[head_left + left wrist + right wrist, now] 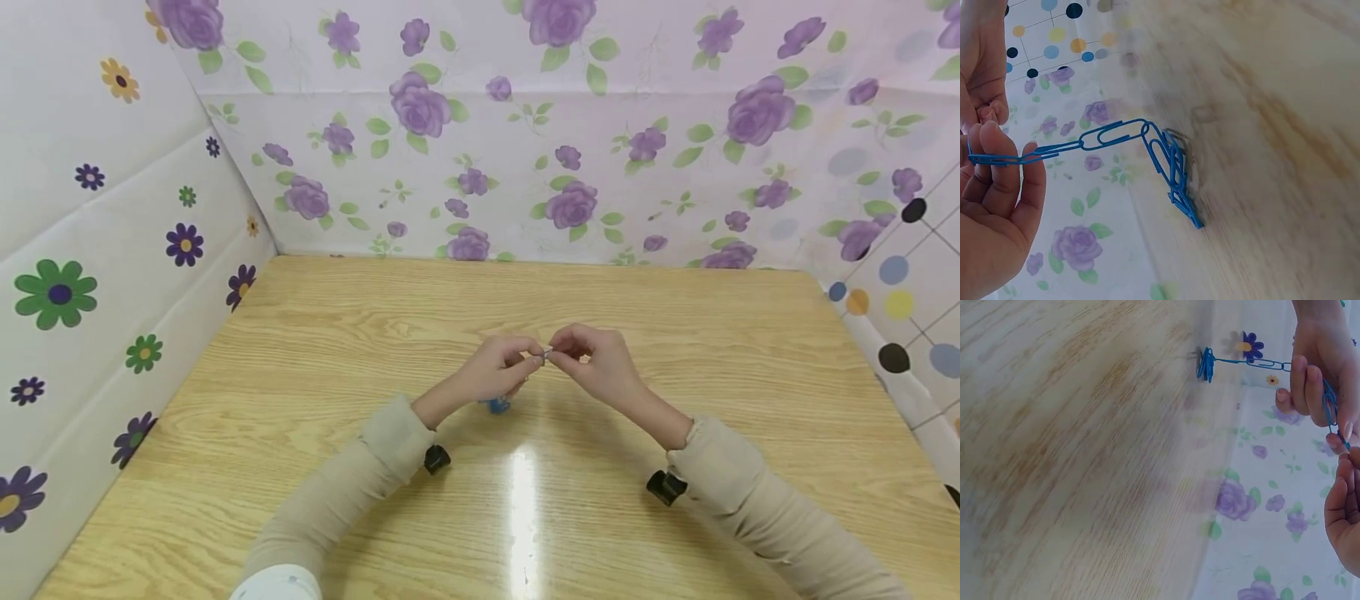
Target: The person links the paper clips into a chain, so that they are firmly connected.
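My left hand (491, 368) grips the upper end of a chain of blue paper clips (1110, 134). The chain passes across its fingers and hangs down, and its lower links are bunched in a small heap (1206, 365) at the tabletop. In the head view, this heap shows as a blue patch (498, 406) below the left hand. Fingertip to fingertip with the left, my right hand (603, 367) pinches a paper clip (1344, 441) at the chain's upper end. Fingers partly hide that clip.
A wood-grain table (360, 317) lies under both hands, with a glare streak toward its front. Flower-patterned sheeting (450, 167) rises behind it, with more covering on the left (112, 233) and dotted covering at right (900, 333). Dark wrist devices sit at both cuffs.
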`<state>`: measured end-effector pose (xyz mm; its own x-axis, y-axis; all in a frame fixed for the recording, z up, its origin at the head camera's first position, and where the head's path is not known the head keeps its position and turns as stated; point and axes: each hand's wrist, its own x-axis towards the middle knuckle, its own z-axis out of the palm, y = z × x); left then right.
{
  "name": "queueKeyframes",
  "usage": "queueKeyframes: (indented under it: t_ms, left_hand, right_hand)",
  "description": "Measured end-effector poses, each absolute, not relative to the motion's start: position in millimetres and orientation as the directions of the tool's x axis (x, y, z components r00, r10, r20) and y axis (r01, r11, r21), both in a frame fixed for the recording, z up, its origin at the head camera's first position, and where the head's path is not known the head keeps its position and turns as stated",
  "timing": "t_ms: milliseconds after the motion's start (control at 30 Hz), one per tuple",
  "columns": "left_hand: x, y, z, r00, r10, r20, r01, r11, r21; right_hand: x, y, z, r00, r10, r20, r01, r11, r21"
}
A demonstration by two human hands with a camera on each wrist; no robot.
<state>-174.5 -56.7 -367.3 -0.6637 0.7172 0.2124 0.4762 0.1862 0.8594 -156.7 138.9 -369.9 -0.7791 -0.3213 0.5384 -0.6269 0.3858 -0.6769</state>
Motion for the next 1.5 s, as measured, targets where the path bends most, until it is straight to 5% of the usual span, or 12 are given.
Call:
queueKeyframes:
  t_ms: [367,567,1067,1500]
  left_hand:
    - [-152.2,-90.2,-359.0,-0.758,0.585,0.287,0.397,0.065,0.916]
    - [-144.6,-112.2,-369.9,-0.773,0.522,0.362,0.412,-0.022,0.911]
    - [-133.7,-176.7,-371.6,-0.809,0.441,0.388,0.384,-0.104,0.918]
    - [-144.8,-190.4,-377.5,-0.879,0.390,0.273,0.295,-0.005,0.956]
  right_hand:
    - [-144.5,131.6,-348.4,-0.836,-0.337,0.432,-0.540,0.375,-0.753]
    - [-166.2,131.1,-376.6,-0.867,-0.406,0.290,-0.460,0.424,-0.781]
    - [-187.0,106.8,-403.1,-0.760,-0.650,-0.016,-0.445,0.538,-0.716]
    - [-181.8,81.5,-414.7,-0.761,-0.647,-0.056,-0.457,0.595,-0.661]
